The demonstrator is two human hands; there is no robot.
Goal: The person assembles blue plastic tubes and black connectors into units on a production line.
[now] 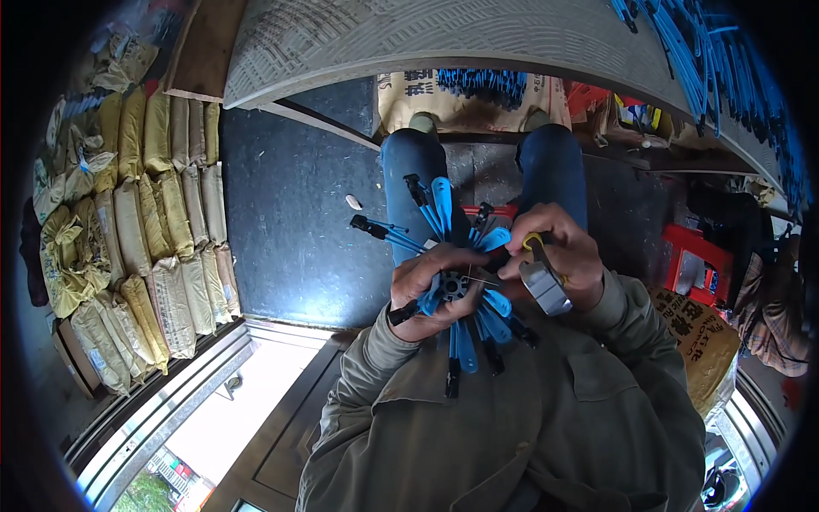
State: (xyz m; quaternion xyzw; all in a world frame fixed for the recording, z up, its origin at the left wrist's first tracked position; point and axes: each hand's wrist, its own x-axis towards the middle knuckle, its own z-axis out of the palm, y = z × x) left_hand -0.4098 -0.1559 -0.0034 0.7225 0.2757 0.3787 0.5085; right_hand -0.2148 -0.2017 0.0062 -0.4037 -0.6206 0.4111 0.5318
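Observation:
My left hand (pixel 426 294) is closed around a dark round slotted hub (pixel 454 286) in front of my chest. Blue flat strips and rods (pixel 442 205) with black end pieces fan out from it on several sides. A thin pale wire or pin shows beside the hub, close to the left thumb. In my right hand (pixel 563 247), just to the right, is a tool with a grey metal head and a yellow edge (pixel 546 288); its exact kind is hard to make out. The right fingertips lie next to the hub, near a dark part and a blue strip.
A grey patterned tabletop (pixel 409 34) stands ahead, with bundles of blue rods (pixel 742 85) at its right. More blue rods (pixel 485 85) lie on a sack beneath it. Stacked tan sacks (pixel 158 213) line the left. A red plastic stool (pixel 695 264) stands at the right.

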